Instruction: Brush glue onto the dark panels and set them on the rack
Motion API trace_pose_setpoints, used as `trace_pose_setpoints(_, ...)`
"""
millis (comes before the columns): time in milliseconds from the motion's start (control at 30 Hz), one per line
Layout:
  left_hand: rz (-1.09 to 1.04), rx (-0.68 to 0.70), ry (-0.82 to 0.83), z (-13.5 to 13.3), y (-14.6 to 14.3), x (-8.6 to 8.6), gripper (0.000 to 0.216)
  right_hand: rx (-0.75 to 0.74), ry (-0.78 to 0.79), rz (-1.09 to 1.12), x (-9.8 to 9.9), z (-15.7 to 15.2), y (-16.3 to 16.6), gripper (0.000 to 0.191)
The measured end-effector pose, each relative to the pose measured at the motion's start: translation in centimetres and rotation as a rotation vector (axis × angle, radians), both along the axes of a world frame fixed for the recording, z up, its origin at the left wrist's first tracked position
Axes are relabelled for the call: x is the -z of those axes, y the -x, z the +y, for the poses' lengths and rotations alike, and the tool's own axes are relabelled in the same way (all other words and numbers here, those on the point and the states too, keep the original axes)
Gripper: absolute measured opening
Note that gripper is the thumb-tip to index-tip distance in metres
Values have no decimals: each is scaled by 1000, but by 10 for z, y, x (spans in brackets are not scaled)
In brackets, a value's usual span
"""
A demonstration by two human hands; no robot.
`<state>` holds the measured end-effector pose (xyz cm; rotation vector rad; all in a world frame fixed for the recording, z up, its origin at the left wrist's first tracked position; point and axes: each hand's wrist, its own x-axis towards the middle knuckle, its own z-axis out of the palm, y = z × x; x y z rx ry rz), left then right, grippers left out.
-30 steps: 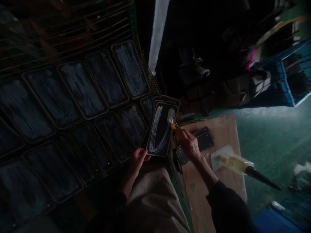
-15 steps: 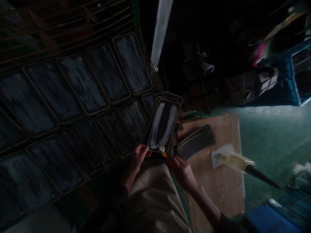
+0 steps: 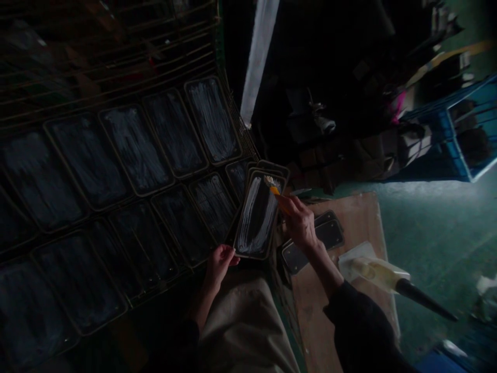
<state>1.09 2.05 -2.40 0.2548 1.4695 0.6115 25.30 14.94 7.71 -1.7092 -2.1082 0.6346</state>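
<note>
My left hand (image 3: 220, 263) pinches the near corner of a dark rectangular plate (image 3: 257, 215) streaked with white paste. It lies on top of a small stack of like plates. My right hand (image 3: 301, 223) grips a small brush with an orange handle (image 3: 276, 190). Its bristles touch the plate's far end. Beside my right wrist, two more dark plates (image 3: 328, 233) lie on a wooden board (image 3: 349, 217).
Many coated plates (image 3: 135, 150) lie in rows on a wire rack (image 3: 104, 77) to the left. A white bottle with a dark nozzle (image 3: 388, 277) rests on a white pad on the board. Blue crates (image 3: 462, 129) and clutter stand at the right, above a green floor.
My right hand swept the brush down the plate to its near end, then back up to the far end. My left hand kept its hold on the plate's corner.
</note>
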Motion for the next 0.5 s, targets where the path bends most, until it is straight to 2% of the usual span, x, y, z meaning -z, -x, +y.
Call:
trace_pose_setpoints(233, 9, -8, -21, -3, 0, 6, 45, -173, -47, -100, 18, 4, 9, 39)
trace_pose_setpoints(367, 16, 5, -14, -3, 0, 7, 46, -274, -66, -192, 30, 4, 3, 38)
trace_pose_setpoints(500, 11, 11, -1, -2, -1, 5, 45, -222, -34, -199, 28, -2, -13, 40)
